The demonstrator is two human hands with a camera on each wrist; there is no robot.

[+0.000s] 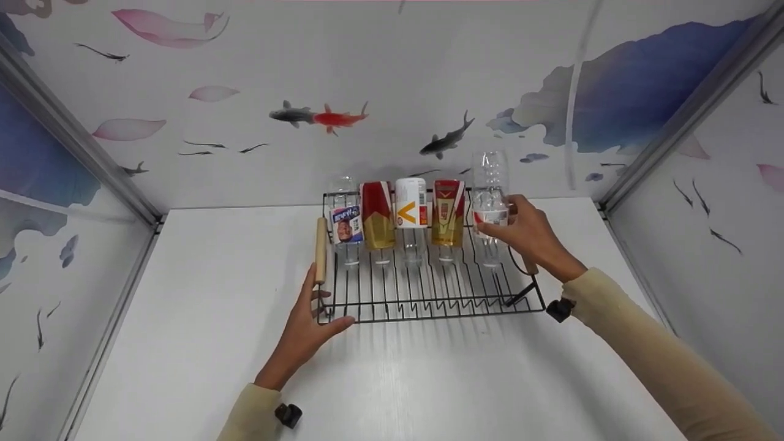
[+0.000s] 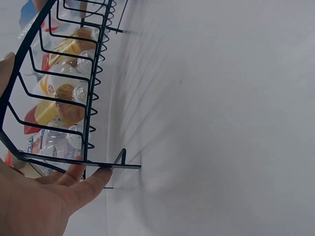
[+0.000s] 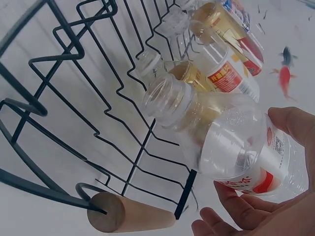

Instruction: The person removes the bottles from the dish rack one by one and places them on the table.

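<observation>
At the right end of a black wire dish rack (image 1: pixel 422 311), my right hand (image 1: pixel 533 236) grips a clear plastic bottle (image 1: pixel 490 184) round its red-and-white label. The bottle is upside down; in the right wrist view its uncapped neck (image 3: pixel 167 101) points toward the rack's wires. My left hand (image 1: pixel 306 324) holds the rack's front left corner, with fingers (image 2: pixel 74 172) at the wire frame, below a wooden handle (image 1: pixel 321 251). Several other bottles stand neck down in a row, among them a white-labelled bottle (image 1: pixel 411 202) and a red-and-gold one (image 1: pixel 449 211).
The rack stands on a white table (image 1: pixel 392 380) near the back wall (image 1: pixel 380 55), which is printed with fish and petals. Printed panels also close in the left and right sides. A second wooden handle (image 3: pixel 133 214) is on the rack's right end.
</observation>
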